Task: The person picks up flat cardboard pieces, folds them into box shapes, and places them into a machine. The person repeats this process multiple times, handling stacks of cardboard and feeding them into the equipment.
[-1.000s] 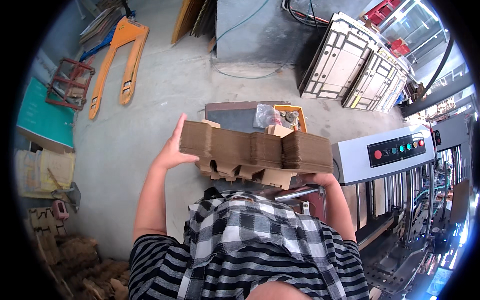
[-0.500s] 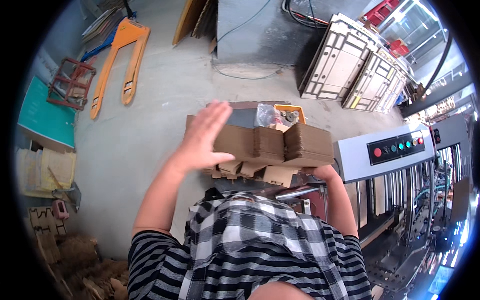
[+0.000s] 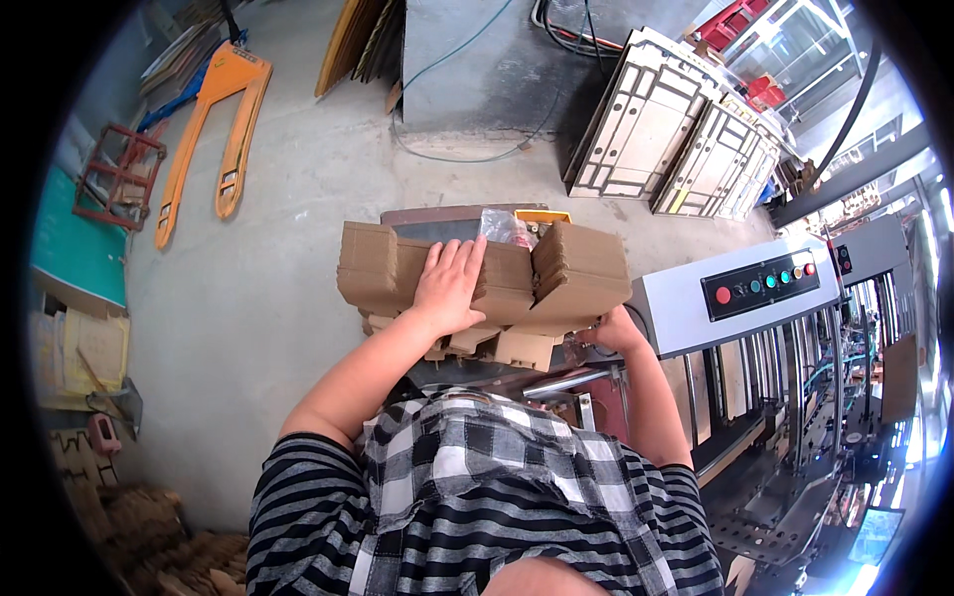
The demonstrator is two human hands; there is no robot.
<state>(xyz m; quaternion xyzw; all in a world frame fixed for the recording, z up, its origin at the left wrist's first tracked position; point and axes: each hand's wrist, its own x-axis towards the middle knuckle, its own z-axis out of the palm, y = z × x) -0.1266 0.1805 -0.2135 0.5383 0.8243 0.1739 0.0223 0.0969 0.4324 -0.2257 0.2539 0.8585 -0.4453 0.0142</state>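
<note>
A thick stack of brown die-cut cardboard sheets (image 3: 586,268) is in front of me, its edges stepped and notched. My left hand (image 3: 449,290) lies on the stack's near middle, fingers stretched out and pointing away from me. At the lower right corner my right hand (image 3: 616,333) reaches under the stack, its fingers bent against the underside and partly hidden. Loose cardboard flaps (image 3: 522,350) stick out below the stack's near edge. Just behind it are a clear plastic bag (image 3: 500,226) and a yellow bin (image 3: 545,216), partly covered by the cardboard.
A machine's grey control panel (image 3: 740,293) with coloured buttons stands close on the right, above metal rails. An orange pallet jack (image 3: 236,139) sits on the floor at the far left. White slotted boards (image 3: 641,124) lean at the back right. Cardboard scraps (image 3: 139,526) are piled at the lower left.
My left hand has come down from above the stack's left part onto its middle. The right hand stays at the lower right corner, with more of its fingers showing. The whole view has shifted slightly.
</note>
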